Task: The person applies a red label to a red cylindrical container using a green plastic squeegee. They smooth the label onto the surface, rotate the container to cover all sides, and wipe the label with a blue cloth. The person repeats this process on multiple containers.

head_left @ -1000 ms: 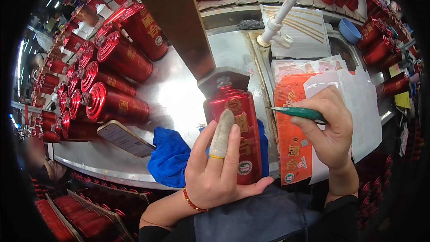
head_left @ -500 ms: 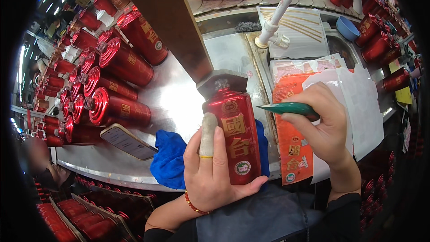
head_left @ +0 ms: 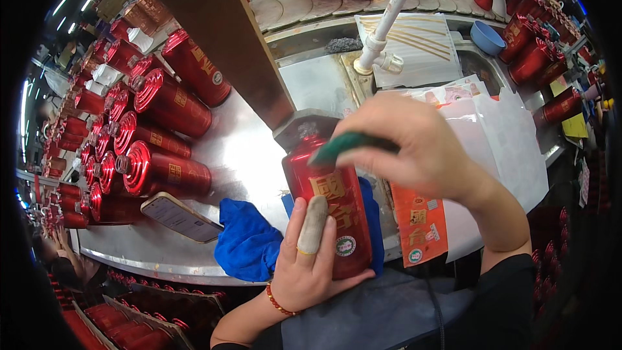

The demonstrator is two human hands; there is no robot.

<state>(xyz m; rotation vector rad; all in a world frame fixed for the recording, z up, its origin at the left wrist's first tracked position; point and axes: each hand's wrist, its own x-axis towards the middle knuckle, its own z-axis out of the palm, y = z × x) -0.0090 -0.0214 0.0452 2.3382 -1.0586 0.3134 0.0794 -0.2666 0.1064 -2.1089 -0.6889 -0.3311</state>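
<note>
A red metallic bottle (head_left: 353,217) with gold lettering and a small round badge leans in front of me, its neck pointing away. My left hand (head_left: 304,272) grips its lower part, fingers on the front and thumb along the bottom edge. One of those fingers wears a pale, stained finger cot (head_left: 313,223). Closed around a dark green tool with a pointed end (head_left: 353,146), my right hand (head_left: 418,146) hovers over the bottle's upper part. The tool's tip is at the bottle's shoulder; blur hides whether it touches. The gold emblem there is mostly hidden.
Many red bottles (head_left: 168,168) crowd the left. A phone (head_left: 178,217) rests beside a blue cloth (head_left: 246,240). At right lie an orange decal sheet (head_left: 421,236) and white papers (head_left: 512,149). A post (head_left: 227,39), white tap (head_left: 369,52) and blue bowl (head_left: 487,37) stand beyond.
My right hand has moved left from above the orange sheet to the bottle's shoulder, carrying the green tool. My left hand has shifted slightly lower on the bottle. The whole view has shifted slightly.
</note>
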